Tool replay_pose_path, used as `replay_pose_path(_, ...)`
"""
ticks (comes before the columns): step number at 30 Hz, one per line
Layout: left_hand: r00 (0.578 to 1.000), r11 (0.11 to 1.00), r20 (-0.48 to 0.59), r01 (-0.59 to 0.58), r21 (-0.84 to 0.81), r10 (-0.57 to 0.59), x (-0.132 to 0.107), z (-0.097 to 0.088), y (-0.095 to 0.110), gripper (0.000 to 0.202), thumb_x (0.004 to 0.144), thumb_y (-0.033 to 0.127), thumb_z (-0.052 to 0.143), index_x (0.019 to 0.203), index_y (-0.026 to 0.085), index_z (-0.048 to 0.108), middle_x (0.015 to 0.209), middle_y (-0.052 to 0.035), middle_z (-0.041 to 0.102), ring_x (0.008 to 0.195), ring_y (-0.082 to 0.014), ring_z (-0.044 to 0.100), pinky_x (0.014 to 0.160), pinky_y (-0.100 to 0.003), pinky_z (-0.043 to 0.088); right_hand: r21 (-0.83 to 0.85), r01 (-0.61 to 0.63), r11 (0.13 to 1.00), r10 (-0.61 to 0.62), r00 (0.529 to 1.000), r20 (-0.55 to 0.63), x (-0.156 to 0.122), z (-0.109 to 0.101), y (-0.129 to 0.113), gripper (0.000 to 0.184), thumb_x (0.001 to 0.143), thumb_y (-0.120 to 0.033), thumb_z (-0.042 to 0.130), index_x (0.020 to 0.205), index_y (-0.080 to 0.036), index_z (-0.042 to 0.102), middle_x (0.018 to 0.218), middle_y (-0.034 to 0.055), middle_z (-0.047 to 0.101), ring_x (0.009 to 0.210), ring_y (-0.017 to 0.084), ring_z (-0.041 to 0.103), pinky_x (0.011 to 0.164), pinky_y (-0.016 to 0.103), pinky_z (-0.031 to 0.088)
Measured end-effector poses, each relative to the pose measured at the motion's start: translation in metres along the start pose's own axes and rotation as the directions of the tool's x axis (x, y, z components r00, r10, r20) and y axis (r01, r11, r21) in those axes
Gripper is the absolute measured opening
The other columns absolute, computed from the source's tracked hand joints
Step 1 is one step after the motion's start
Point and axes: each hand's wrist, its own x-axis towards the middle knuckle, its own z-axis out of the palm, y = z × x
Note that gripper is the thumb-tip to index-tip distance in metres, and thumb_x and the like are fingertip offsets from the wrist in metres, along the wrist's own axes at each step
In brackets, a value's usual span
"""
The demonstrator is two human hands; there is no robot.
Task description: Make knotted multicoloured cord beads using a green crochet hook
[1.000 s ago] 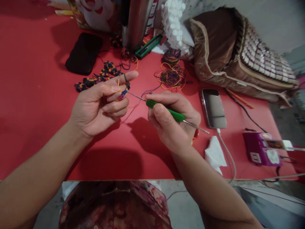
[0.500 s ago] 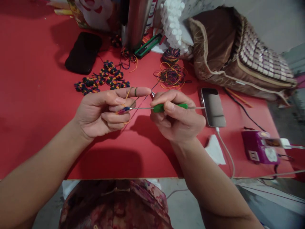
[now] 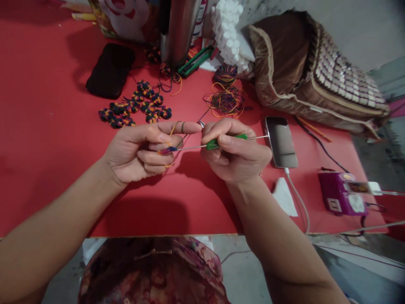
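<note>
My left hand [image 3: 139, 150] pinches a small multicoloured crochet piece [image 3: 165, 150] between thumb and middle fingers, with yarn looped over the outstretched index finger. My right hand [image 3: 236, 150] is closed on a green-handled crochet hook [image 3: 221, 142], its metal tip reaching into the crochet piece. Both hands hover over the red table [image 3: 47, 126]. The yarn runs back to a tangled multicoloured yarn pile [image 3: 226, 99].
Several finished crochet flowers [image 3: 136, 107] lie behind my left hand, beside a black pouch [image 3: 110, 69]. A phone [image 3: 281, 141] on a white cable, a purple power strip [image 3: 343, 198], a white tissue [image 3: 284, 197], a brown bag [image 3: 310, 71] and a steel flask [image 3: 179, 29] sit around.
My left hand dropped lower with its index finger levelled out. The hook swung from slanting down-right to nearly horizontal, and my right hand moved closer to the left.
</note>
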Motion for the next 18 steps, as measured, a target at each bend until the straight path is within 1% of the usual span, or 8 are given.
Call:
replay_pose_path(4, 0.994, 0.995, -0.070, -0.074, 0.063, 0.079, 0.004, 0.001, -0.006, 0.028, 0.080, 0.005, 0.071, 0.104, 0.009, 0.086, 0.061, 0.0069, 0.038, 0.043, 0.0006, 0.006, 0.036, -0.012, 0.013, -0.008, -0.025, 1.000, 0.025, 0.999, -0.023, -0.002, 0.004, 0.001, 0.024, 0.085, -0.041, 0.096, 0.081, -0.020, 0.085, 0.055, -0.0056, 0.056, 0.038, 0.004, 0.026, 0.034, 0.019, 0.014)
replay_pose_path(7, 0.983, 0.984, -0.098, -0.146, 0.102, 0.156, 0.008, 0.002, -0.013, 0.027, 0.077, 0.005, 0.075, 0.101, 0.011, 0.087, 0.062, 0.0046, 0.046, 0.043, 0.0000, 0.016, 0.038, -0.012, 0.020, 0.008, -0.026, 1.000, 0.026, 0.999, -0.045, -0.005, 0.014, 0.007, 0.024, 0.090, -0.043, 0.093, 0.088, -0.021, 0.083, 0.056, -0.0072, 0.057, 0.037, 0.003, 0.024, 0.034, 0.019, 0.018)
replay_pose_path(9, 0.974, 0.975, -0.117, -0.176, 0.136, 0.192, 0.011, 0.001, -0.017, 0.025, 0.079, 0.005, 0.076, 0.100, 0.012, 0.087, 0.062, 0.0021, 0.053, 0.043, 0.0000, 0.021, 0.040, -0.012, 0.023, 0.021, -0.001, 1.000, 0.003, 0.996, -0.090, -0.006, 0.020, 0.013, 0.023, 0.093, -0.042, 0.092, 0.093, -0.022, 0.082, 0.059, -0.0075, 0.059, 0.039, 0.004, 0.027, 0.035, 0.018, 0.021)
replay_pose_path(11, 0.965, 0.968, -0.140, -0.200, 0.153, 0.222, 0.013, 0.000, -0.018, 0.025, 0.082, 0.005, 0.077, 0.103, 0.013, 0.088, 0.059, 0.0021, 0.054, 0.042, -0.0010, 0.025, 0.042, -0.012, 0.023, 0.030, 0.013, 0.999, -0.008, 0.989, -0.148, -0.006, 0.023, 0.017, 0.023, 0.093, -0.041, 0.092, 0.095, -0.022, 0.081, 0.061, -0.0074, 0.060, 0.041, 0.004, 0.030, 0.036, 0.018, 0.025)
replay_pose_path(13, 0.956, 0.963, -0.159, -0.221, 0.152, 0.245, 0.013, 0.000, -0.018, 0.027, 0.081, 0.005, 0.079, 0.106, 0.012, 0.089, 0.057, 0.0029, 0.052, 0.043, -0.0021, 0.028, 0.042, -0.014, 0.022, 0.044, -0.017, 0.999, 0.024, 0.985, -0.172, -0.005, 0.021, 0.017, 0.023, 0.091, -0.041, 0.092, 0.093, -0.021, 0.081, 0.061, -0.0068, 0.060, 0.041, 0.004, 0.031, 0.036, 0.018, 0.024)
replay_pose_path(14, 0.954, 0.962, -0.164, -0.227, 0.152, 0.251, 0.013, 0.000, -0.017, 0.028, 0.080, 0.004, 0.080, 0.106, 0.011, 0.089, 0.057, 0.0028, 0.051, 0.044, -0.0024, 0.030, 0.043, -0.014, 0.022, 0.054, -0.043, 0.998, 0.052, 0.985, -0.164, -0.005, 0.018, 0.015, 0.023, 0.090, -0.041, 0.092, 0.091, -0.021, 0.081, 0.061, -0.0066, 0.060, 0.040, 0.004, 0.030, 0.035, 0.018, 0.022)
replay_pose_path(16, 0.954, 0.959, -0.159, -0.228, 0.169, 0.255, 0.013, 0.000, -0.018, 0.026, 0.079, 0.005, 0.082, 0.104, 0.010, 0.089, 0.059, 0.0021, 0.052, 0.045, -0.0027, 0.033, 0.044, -0.015, 0.023, 0.072, -0.105, 0.992, 0.114, 0.986, -0.123, -0.004, 0.010, 0.011, 0.023, 0.089, -0.041, 0.091, 0.086, -0.020, 0.082, 0.057, -0.0070, 0.056, 0.037, 0.003, 0.027, 0.034, 0.018, 0.018)
replay_pose_path(18, 0.957, 0.954, -0.142, -0.224, 0.198, 0.254, 0.011, 0.001, -0.018, 0.022, 0.080, 0.008, 0.085, 0.102, 0.010, 0.089, 0.059, 0.0023, 0.050, 0.046, -0.0032, 0.034, 0.045, -0.015, 0.026, 0.071, -0.168, 0.983, 0.173, 0.982, -0.077, -0.003, 0.002, 0.005, 0.023, 0.087, -0.041, 0.090, 0.082, -0.020, 0.081, 0.053, -0.0077, 0.052, 0.036, 0.003, 0.024, 0.034, 0.018, 0.017)
